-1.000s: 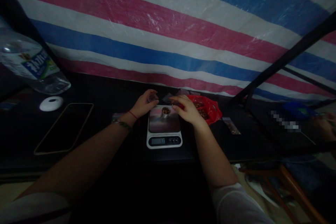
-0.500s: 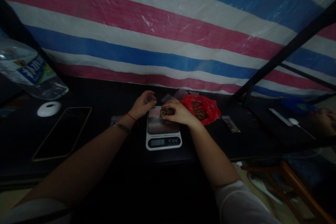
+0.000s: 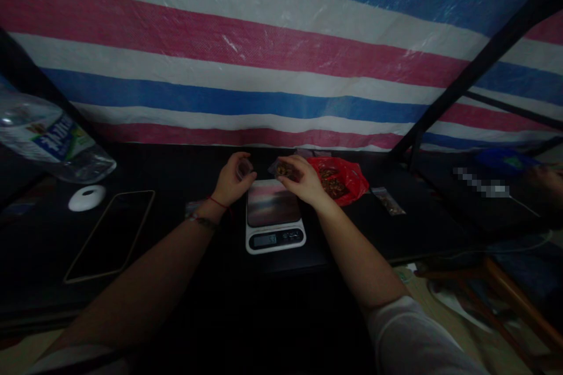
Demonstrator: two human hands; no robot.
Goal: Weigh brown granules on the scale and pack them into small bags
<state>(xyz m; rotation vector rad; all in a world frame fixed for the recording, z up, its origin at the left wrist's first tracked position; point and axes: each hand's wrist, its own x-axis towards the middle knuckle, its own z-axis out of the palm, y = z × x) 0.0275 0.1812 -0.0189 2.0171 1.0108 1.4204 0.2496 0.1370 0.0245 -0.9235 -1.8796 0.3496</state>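
Note:
A kitchen scale (image 3: 273, 205) with a white body lies on the black table, its lit display at the near end and its plate bare. My left hand (image 3: 234, 180), beyond the scale's left corner, is closed round a small clear plastic cup (image 3: 243, 169) that is tilted. At the far right of the plate, my right hand (image 3: 303, 179) grips a small clear container (image 3: 284, 170) with brown pieces in it; the fingers partly cover it, and its exact shape is unclear. Behind my right wrist sits an open red plastic bag (image 3: 355, 179) of brown pieces.
On the left are a phone (image 3: 112, 234), a white rounded object (image 3: 87, 197) and a large clear bottle (image 3: 61, 140). A small zip bag (image 3: 389, 201) lies right of the red bag. Striped sheeting (image 3: 264, 70) hangs behind. Another person's hand (image 3: 545, 179) shows far right.
My right hand has lifted the container with brown pieces off the scale plate and moved it away from me. My left hand still holds the cup. The view has shifted slightly.

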